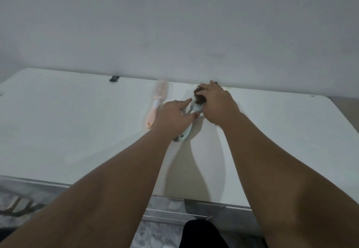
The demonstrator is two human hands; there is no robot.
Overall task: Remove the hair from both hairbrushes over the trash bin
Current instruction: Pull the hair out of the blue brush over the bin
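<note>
A pale blue hairbrush [185, 131] lies on the white table [77, 131], its head stuffed with a brown clump of hair [199, 97]. My left hand [174, 117] rests on the brush's handle and neck, fingers spread and pressing it down. My right hand [217, 103] covers the brush head, its fingers closed around the hair clump. A pink hairbrush [157, 103] lies flat just left of my left hand, untouched, bristles up. No trash bin shows in the head view.
The table stands against a plain white wall [174, 24]. A small dark clip [114, 78] sits at the table's back edge. Patterned floor [23, 205] and a dark trouser leg [202, 234] show below the table's front edge.
</note>
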